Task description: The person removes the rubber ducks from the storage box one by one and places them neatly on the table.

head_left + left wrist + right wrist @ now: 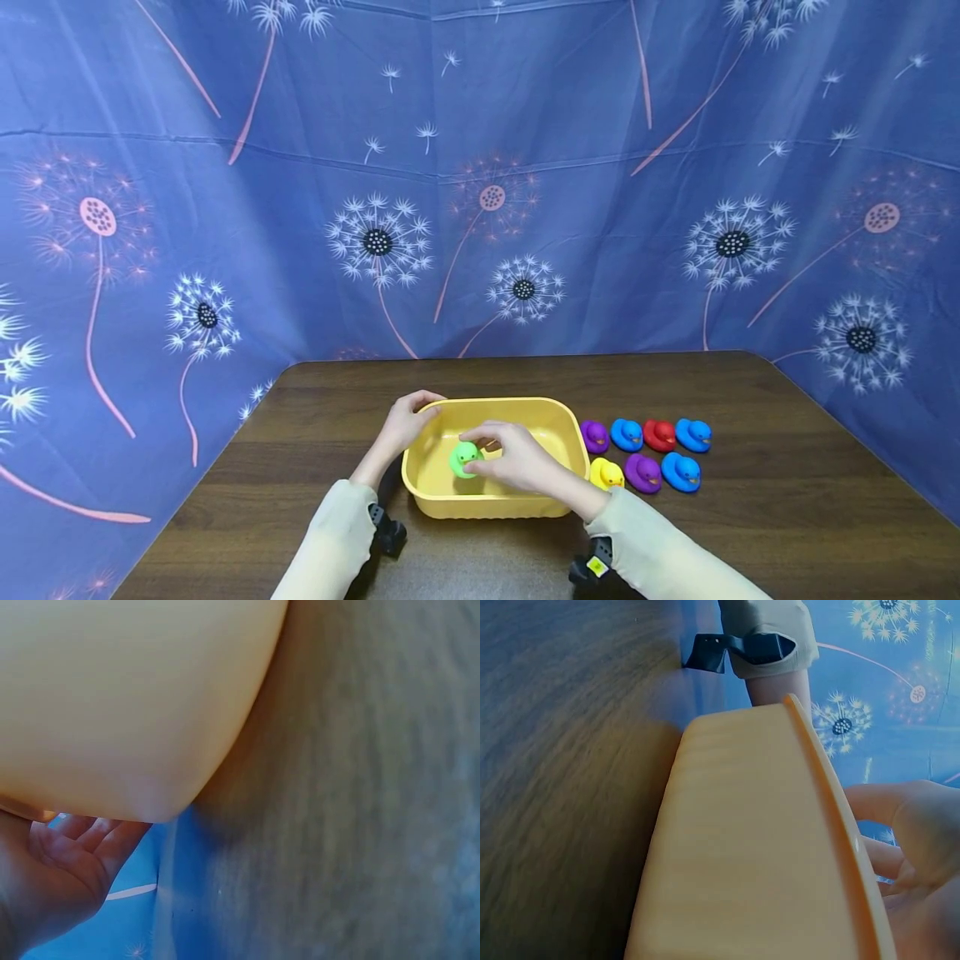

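A yellow plastic basin sits on the wooden table. At its far left corner my left hand grips the rim; the left wrist view shows the fingers along the outside wall. My right hand reaches over the near right side into the basin. Its thumb and forefinger are at a green rubber duck, pinching it near the basin's floor. From the right wrist, the basin's outer wall hides the duck, and only part of the right hand shows above the rim.
Right of the basin, several rubber ducks lie in two rows: a purple duck, a red duck, a yellow duck, a blue duck and others. A blue dandelion-print cloth hangs behind the table.
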Motion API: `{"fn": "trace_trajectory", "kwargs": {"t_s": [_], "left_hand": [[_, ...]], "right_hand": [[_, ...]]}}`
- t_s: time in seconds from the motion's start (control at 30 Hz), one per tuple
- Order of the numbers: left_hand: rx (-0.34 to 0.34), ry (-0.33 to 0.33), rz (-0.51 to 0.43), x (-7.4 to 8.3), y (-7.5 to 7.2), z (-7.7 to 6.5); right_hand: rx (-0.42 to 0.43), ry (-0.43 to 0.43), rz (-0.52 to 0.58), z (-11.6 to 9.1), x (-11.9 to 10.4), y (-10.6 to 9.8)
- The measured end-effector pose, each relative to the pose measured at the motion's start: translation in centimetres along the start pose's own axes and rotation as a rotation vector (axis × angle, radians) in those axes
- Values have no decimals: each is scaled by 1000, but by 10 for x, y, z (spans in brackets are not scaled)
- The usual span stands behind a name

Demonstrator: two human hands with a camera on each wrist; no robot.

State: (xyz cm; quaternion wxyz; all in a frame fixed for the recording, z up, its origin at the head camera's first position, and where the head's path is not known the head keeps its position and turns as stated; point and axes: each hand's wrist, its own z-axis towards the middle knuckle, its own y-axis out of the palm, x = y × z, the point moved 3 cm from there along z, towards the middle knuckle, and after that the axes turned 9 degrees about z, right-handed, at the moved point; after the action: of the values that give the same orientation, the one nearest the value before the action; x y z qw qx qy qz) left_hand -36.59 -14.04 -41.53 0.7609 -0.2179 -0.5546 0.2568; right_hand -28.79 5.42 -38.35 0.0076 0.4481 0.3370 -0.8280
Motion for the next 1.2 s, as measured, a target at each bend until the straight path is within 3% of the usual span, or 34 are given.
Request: {"fn": "trace_trajectory", "kwargs": {"t_s": [0.43, 1.2], "left_hand": [[15, 5, -6, 0, 0, -1], [19, -14, -29, 2, 0, 1]], "right_hand": [[16, -23, -21, -14, 12, -18], [75, -80, -97, -36, 11, -50]]}}
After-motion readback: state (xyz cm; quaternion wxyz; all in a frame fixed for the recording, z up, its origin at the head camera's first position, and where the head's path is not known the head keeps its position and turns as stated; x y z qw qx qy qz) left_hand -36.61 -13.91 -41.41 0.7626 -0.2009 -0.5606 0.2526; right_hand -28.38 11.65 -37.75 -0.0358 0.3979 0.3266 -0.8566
